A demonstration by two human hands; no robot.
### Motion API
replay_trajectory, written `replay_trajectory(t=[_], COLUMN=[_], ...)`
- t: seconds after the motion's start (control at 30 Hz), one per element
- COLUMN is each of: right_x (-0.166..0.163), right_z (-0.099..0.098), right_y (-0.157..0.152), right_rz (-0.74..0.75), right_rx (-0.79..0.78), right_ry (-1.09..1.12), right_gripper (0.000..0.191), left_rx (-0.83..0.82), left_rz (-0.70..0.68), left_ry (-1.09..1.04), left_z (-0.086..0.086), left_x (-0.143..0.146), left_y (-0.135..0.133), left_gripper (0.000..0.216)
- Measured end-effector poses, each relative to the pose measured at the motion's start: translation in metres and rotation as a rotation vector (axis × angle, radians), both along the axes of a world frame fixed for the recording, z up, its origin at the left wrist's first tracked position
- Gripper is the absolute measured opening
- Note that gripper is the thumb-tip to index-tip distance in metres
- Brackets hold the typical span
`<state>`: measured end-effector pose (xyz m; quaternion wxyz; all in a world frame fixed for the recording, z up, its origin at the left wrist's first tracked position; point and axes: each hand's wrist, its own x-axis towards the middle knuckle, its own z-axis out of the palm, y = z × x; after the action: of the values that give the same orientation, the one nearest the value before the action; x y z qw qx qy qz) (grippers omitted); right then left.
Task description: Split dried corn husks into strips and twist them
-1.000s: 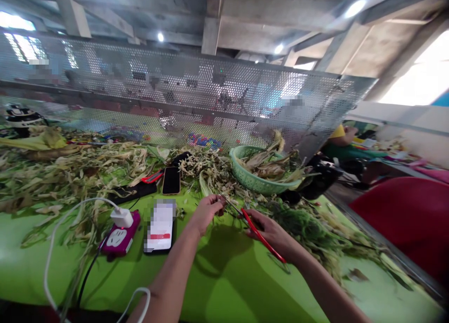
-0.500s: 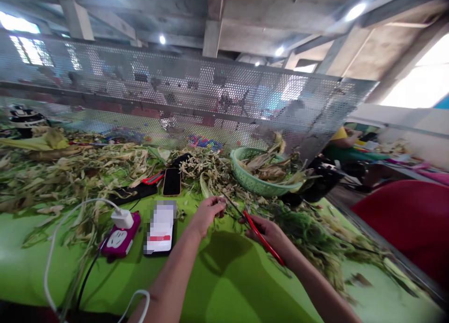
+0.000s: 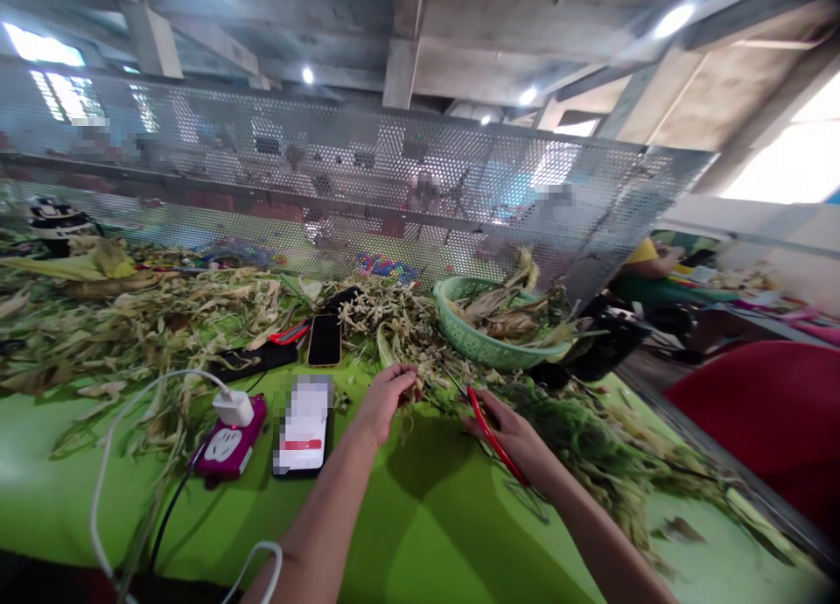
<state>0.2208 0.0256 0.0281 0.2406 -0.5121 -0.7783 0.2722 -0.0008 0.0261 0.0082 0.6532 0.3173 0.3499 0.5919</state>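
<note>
Stretching across the view, a perforated metal panel (image 3: pixel 328 162) stands behind a green tabletop (image 3: pixel 420 521) strewn with dry husks (image 3: pixel 223 299).
On the right, a light-green basket (image 3: pixel 473 343) holds long dry leaves (image 3: pixel 499 322), with dark green fibres (image 3: pixel 584 424) heaped nearer. Centrally, over the tabletop, the right hand (image 3: pixel 515 433) curls around red-handled scissors (image 3: pixel 493 439), blades angled toward the left hand (image 3: pixel 388 398); whether they are parted is too blurred to tell. Farther left, a lit phone (image 3: pixel 308 420) lies beside a purple power box (image 3: pixel 227 446) bearing a white plug (image 3: pixel 234 407). Smallest, a wispy plant scrap (image 3: pixel 413 391) is pinched between the left hand's thumb and fingers, near the blades.
</note>
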Motion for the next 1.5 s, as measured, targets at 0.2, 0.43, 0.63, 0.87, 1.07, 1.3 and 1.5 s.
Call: replay_trajectory(t=[0.2,0.43,0.63,0.87,1.07,1.3,1.5], right_x=[0.017,-0.016,-0.065,-0.061,-0.054,-0.051,-0.051], right_z=[-0.008,0.015,0.006,-0.002,-0.005,-0.008,-0.01], right_y=[0.007,0.005,0.019,0.017,0.014,0.012,0.012], right_rz=[-0.135,-0.041,0.05,-0.007,0.067,0.043,0.012], right_rx=[0.153,0.246,0.036,-0.041,-0.111,-0.053,-0.001], right_ry=[-0.348,-0.095,0.31,0.474,0.458,0.402,0.385], right_gripper=[0.05,0.027,0.029,0.035,0.033,0.029,0.033], left_rx=[-0.011,-0.014,0.031,-0.01,-0.019,0.044,0.099], left_rz=[-0.022,0.031,0.074,-0.071,-0.04,-0.168,-0.225], left_ry=[-0.07,0.017,0.078,0.124,0.114,0.209,0.36], left_z=[0.004,0.005,0.0,0.004,0.002,0.005,0.006], left_x=[-0.001,-0.002,-0.002,0.003,0.002,0.001,0.001], left_y=[0.0,-0.001,0.003,-0.003,-0.002,-0.004,-0.006], left_gripper=[0.021,0.031,0.036,0.033,0.03,0.031,0.027])
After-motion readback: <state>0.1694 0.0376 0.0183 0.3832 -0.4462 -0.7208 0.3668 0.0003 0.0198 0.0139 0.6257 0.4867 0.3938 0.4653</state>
